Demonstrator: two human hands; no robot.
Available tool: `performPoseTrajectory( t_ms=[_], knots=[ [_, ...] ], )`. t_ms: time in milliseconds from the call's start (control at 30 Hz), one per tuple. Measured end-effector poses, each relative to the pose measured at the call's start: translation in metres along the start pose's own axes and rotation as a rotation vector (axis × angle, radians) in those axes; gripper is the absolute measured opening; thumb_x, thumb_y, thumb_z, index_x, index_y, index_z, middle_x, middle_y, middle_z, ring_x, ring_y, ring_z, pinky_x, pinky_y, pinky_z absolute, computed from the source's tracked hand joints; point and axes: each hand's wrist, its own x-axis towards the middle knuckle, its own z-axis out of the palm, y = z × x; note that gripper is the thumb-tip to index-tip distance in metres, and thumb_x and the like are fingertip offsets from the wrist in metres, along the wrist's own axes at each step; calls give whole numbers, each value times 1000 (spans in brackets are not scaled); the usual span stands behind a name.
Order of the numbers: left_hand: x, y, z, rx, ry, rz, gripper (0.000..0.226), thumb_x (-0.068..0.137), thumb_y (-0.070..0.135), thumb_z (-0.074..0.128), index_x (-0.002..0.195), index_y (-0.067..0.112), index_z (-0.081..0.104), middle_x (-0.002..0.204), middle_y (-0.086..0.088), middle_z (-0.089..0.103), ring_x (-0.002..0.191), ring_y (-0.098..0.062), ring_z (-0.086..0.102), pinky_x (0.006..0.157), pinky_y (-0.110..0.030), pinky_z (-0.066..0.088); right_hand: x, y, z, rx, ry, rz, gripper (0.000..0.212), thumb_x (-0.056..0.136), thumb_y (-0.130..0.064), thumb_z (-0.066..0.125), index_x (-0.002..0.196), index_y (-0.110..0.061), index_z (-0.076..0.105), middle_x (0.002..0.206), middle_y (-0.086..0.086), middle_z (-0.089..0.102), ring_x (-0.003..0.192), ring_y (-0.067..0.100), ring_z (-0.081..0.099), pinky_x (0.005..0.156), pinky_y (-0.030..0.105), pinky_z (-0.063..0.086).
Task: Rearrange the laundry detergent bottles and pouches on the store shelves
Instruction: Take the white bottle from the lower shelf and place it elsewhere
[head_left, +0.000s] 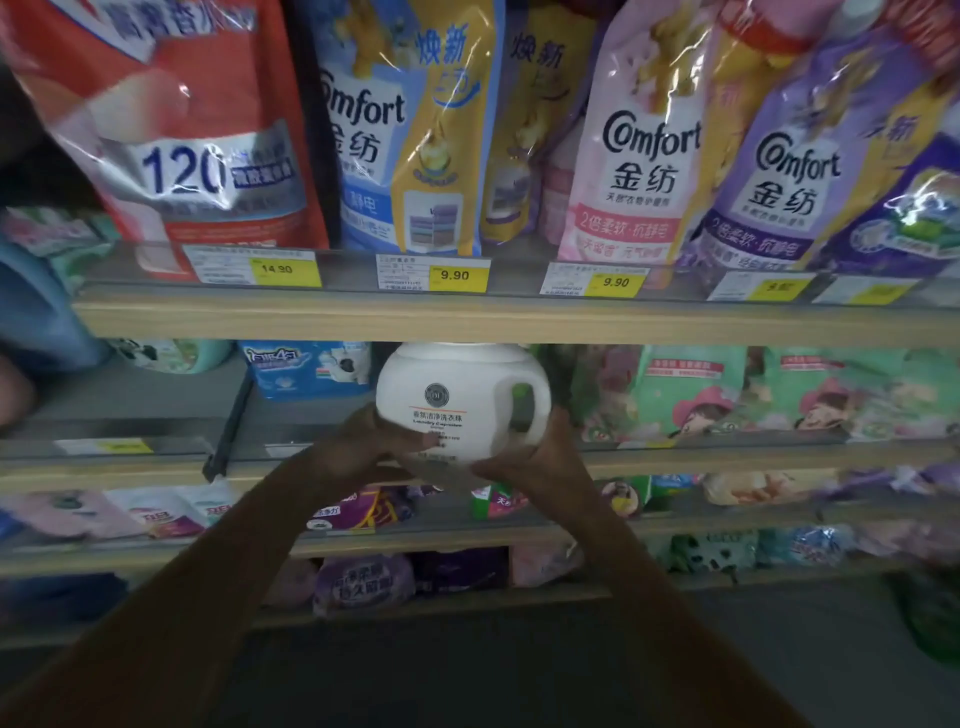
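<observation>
Centrally, a squat white tub, rigid plastic with a moulded handle at its 3 o'clock side, sits at the front lip of the second shelf, under the upper shelf board. Both hands clasp it low: the left hand wraps the 8 o'clock flank, the right hand the 4 o'clock flank below the handle. Judged from its shape, the smooth shell is stiff yet slippery, and moderately heavy if full; the handle or a two-sided hold near the base suits it best. Its label reads "Laundry Capsules", though the smaller lines are blurred. At 12 o'clock stand soft "Comfort" pouches: blue, pink, purple. At 10 o'clock a red pouch shows "120". Price tags read 14.90, 9.90, 9.90.
</observation>
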Motion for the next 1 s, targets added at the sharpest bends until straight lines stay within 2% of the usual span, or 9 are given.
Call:
performPoseTrajectory(
  t_ms=[267,367,533,633,733,767,833,933,1000],
  knots=[
    [-116,-5,12,8,145,40,41,72,7,87,106,29,75,110,-4,79,101,-22,75,68,-33,62,-85,-16,31,35,-57,24,106,46,-28,99,132,-27,38,126,-1,62,105,9,70,81,42,64],
    [-170,-6,4,-5,223,69,44,71,4,87,108,26,74,109,-5,79,100,-23,76,70,-36,62,-117,-37,55,59,-115,-14,100,49,-18,99,129,-29,41,126,0,62,99,-4,68,68,21,61],
    [-282,-9,-21,-75,304,140,57,70,-7,84,122,9,68,115,-16,76,103,-30,75,72,-41,63,-181,-91,111,60,-215,-87,90,60,5,95,126,-24,41,121,0,63,92,-12,66,63,9,54],
    [-359,2,-37,-43,371,214,64,61,-6,89,121,6,68,115,-19,75,103,-31,74,77,-42,64,-225,-128,151,70,-294,-122,84,64,6,92,123,-27,42,123,8,64,96,4,69,62,14,57],
    [-440,16,-52,-4,481,277,66,59,-6,87,121,5,67,114,-19,76,103,-32,74,85,-49,62,-269,-170,194,106,-360,-202,87,66,8,90,126,-31,41,132,9,61,114,22,67,77,32,63],
    [-467,20,-58,-1,520,277,63,62,-5,87,120,7,67,111,-15,78,101,-29,75,83,-49,62,-281,-184,210,111,-377,-233,90,66,8,89,129,-32,39,135,8,59,116,22,64,79,30,62],
    [-519,27,-69,-5,581,271,55,69,-4,86,118,13,69,108,-9,79,100,-26,75,85,-50,62,-305,-210,243,122,-420,-285,95,66,7,90,135,-31,37,137,7,56,113,17,60,78,22,57],
    [-586,41,-89,44,678,303,47,70,1,88,110,19,70,106,-5,80,97,-21,76,85,-50,61,-332,-246,288,142,-461,-347,94,63,4,93,132,-33,41,136,1,57,119,11,62,93,32,58],
    [-622,48,-102,53,727,342,40,72,0,86,101,23,71,102,-2,81,92,-17,77,80,-46,63,-344,-266,317,137,-488,-365,90,61,2,94,123,-37,43,127,-7,60,106,-7,65,81,20,59]
  ],
)
